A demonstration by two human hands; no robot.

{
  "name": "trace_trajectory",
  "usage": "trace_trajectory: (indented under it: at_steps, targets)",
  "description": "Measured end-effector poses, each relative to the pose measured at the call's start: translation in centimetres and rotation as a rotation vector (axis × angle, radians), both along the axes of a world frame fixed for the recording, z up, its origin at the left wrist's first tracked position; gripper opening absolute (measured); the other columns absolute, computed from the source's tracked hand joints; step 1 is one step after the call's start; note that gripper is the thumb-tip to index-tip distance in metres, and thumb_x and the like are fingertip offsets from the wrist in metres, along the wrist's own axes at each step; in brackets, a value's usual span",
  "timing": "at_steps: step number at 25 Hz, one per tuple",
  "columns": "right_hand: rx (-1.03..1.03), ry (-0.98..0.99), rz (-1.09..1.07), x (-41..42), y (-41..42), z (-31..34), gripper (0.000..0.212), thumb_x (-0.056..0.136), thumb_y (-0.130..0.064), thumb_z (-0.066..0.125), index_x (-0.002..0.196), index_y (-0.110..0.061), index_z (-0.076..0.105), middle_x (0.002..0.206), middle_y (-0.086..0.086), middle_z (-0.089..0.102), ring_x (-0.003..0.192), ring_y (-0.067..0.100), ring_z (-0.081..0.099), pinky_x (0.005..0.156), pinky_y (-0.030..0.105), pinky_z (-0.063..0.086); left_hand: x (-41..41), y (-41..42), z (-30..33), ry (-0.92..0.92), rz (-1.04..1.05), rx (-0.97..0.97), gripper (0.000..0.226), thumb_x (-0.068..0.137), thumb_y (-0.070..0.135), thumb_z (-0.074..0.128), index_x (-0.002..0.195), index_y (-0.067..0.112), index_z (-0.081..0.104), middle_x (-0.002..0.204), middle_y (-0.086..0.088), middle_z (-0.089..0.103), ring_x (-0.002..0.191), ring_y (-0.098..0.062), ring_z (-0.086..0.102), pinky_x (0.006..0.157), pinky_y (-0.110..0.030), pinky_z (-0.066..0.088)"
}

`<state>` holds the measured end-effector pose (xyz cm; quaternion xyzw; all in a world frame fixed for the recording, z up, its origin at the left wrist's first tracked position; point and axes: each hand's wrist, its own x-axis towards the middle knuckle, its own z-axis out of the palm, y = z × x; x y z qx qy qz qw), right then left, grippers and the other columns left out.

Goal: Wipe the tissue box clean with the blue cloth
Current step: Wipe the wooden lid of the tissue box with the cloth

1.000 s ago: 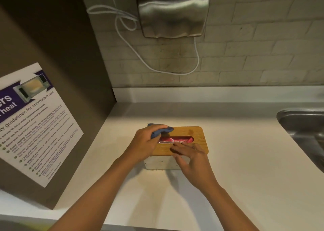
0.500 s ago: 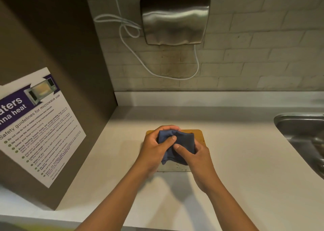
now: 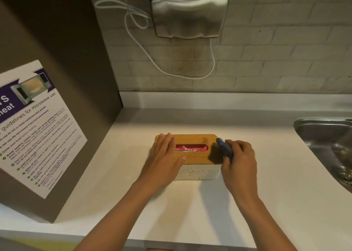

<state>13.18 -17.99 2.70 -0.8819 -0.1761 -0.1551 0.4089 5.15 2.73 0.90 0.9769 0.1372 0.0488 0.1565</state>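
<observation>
Signage came first at the far left of the frame: a white and purple microwave safety poster [image 3: 36,129] was stuck to the face of a dark brown cabinet panel [image 3: 62,41]. Above and to its right, a looped white cable [image 3: 133,32] hung down the pale brick-tiled wall [image 3: 285,51] and ran to a brushed steel hand dryer [image 3: 188,11] mounted at the top centre.

Below these, a white countertop [image 3: 266,193] filled the lower half of the picture. Near its middle stood the rectangular tissue box [image 3: 198,171], speckled white at the sides with a tan wooden lid; a pink tissue pack [image 3: 190,148] showed through the oval slot in the lid.

The left hand [image 3: 163,159] lay flat on the left end of the lid, fingers straight and close together, thumb stretched along the front edge. At the right end of the box, the right hand [image 3: 238,159] had its fingers curled around the bunched dark blue cloth [image 3: 224,149], which pressed against the lid's right edge and corner; a dark shadow lay on the wood just beside it. Both bare forearms reached in from the bottom edge.

At the far right, partly cut off, sat a stainless steel sink [image 3: 323,134], well apart from the box.
</observation>
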Motion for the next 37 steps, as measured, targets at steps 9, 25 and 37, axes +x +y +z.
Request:
trace_trajectory:
  at_steps: [9, 25, 37]
  targets:
    - [-0.383, -0.045, 0.150, -0.9, 1.1, -2.5, 0.048, 0.070, 0.007, 0.068, 0.116, -0.005, 0.063, 0.121, 0.013, 0.062, 0.112, 0.034, 0.059, 0.076, 0.035, 0.053, 0.7, -1.0, -1.0, 0.049, 0.073, 0.068, 0.071, 0.108, 0.052, 0.018, 0.163, 0.011, -0.001, 0.171, -0.004, -0.004, 0.157, -0.018, -0.007, 0.120, -0.029, -0.010]
    - [-0.433, -0.004, 0.241, 4.5, 4.8, -0.9, 0.013, 0.089, -0.013, 0.057, 0.094, -0.024, 0.053, 0.105, -0.001, 0.057, 0.071, 0.015, 0.049, 0.060, 0.024, 0.036, 0.9, -0.4, -1.0, -0.007, 0.069, 0.052, 0.072, 0.106, 0.054, 0.027, 0.163, 0.013, 0.008, 0.171, -0.003, 0.004, 0.157, -0.018, -0.001, 0.124, -0.032, -0.002]
    - [-0.463, -0.046, 0.336, 5.6, 4.6, -0.8, 0.010, 0.090, -0.010, 0.053, 0.093, -0.019, 0.058, 0.099, -0.002, 0.059, 0.077, 0.019, 0.056, 0.062, 0.023, 0.035, 0.8, -0.2, -1.0, -0.010, 0.049, 0.050, 0.072, 0.106, 0.052, 0.030, 0.162, 0.011, 0.014, 0.171, -0.004, 0.009, 0.157, -0.019, 0.003, 0.126, -0.035, 0.001]
